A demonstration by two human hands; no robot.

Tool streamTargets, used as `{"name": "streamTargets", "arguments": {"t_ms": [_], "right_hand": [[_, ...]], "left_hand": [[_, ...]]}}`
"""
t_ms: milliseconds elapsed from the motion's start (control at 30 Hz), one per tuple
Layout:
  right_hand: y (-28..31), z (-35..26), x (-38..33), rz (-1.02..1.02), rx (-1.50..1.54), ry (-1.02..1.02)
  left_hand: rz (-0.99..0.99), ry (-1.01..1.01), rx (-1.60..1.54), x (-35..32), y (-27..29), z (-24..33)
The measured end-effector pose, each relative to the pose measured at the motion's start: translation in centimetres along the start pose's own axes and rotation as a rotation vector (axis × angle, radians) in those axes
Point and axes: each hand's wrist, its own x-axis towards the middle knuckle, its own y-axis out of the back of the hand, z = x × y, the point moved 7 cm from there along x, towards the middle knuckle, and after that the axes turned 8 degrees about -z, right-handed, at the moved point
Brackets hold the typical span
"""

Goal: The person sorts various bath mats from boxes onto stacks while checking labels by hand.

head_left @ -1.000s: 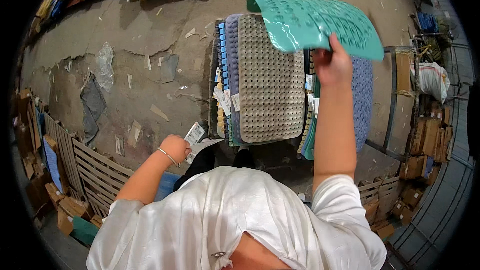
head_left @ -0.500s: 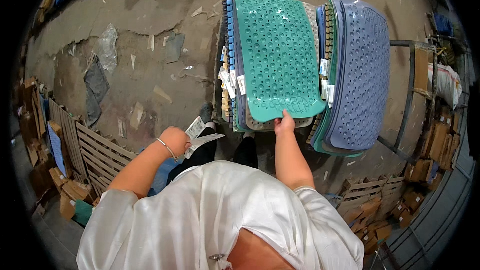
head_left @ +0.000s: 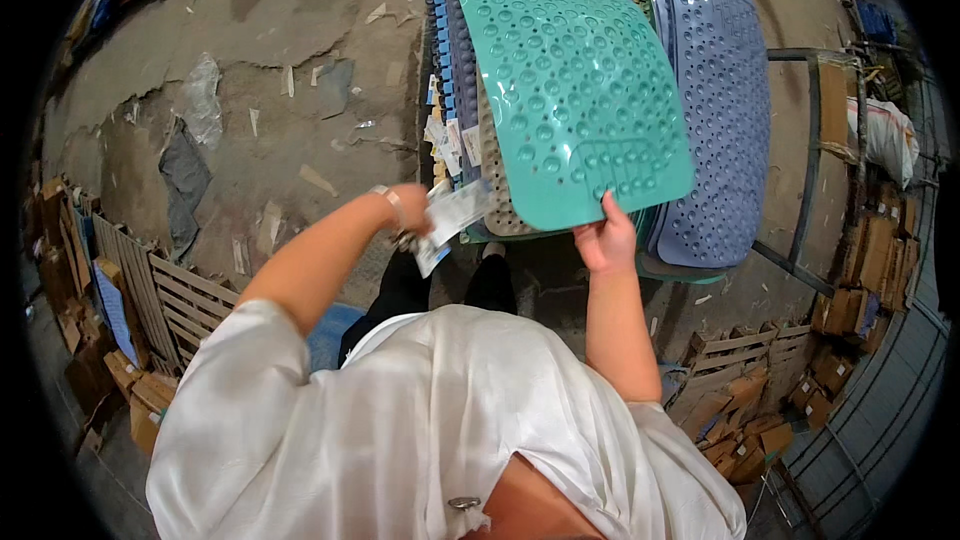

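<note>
One green mat (head_left: 575, 90) points forward, its long axis slanting slightly left.

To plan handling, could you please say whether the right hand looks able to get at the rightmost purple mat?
Probably not: the right hand holds the green mat, though the rightmost purple mat lies mostly uncovered.
</note>
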Motion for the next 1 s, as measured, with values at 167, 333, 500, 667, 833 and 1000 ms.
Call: {"name": "streamTargets", "arguments": {"t_ms": [167,333,500,667,833,1000], "right_hand": [[10.7,6.2,2.6,-0.024,-0.144,-0.178],[15.1,8.4,5.8,0.377,-0.549,-0.258],[8.6,4.7,3.0,0.258,-0.393,0.06],[13.6,7.9,2.7,0.359,-0.554,-0.077],[20.2,12.1,2.2,0.417,-0.772,-0.495],[12.9,9.0,-0.2,0.153,-0.807,-0.425]], "left_hand": [[-0.074,0.176,0.158,14.8,6.9,-1.7],[-0.05,0.297,0.181,15.5,10.2,-2.6],[-0.04,0.208,-0.059,14.3,10.5,-3.8],[-0.114,0.255,-0.033,15.4,11.0,-3.9],[-0.143,0.338,0.171,10.1,10.6,-3.7],[0.146,-0.157,-0.9,0.3,8.9,-2.8]]}}
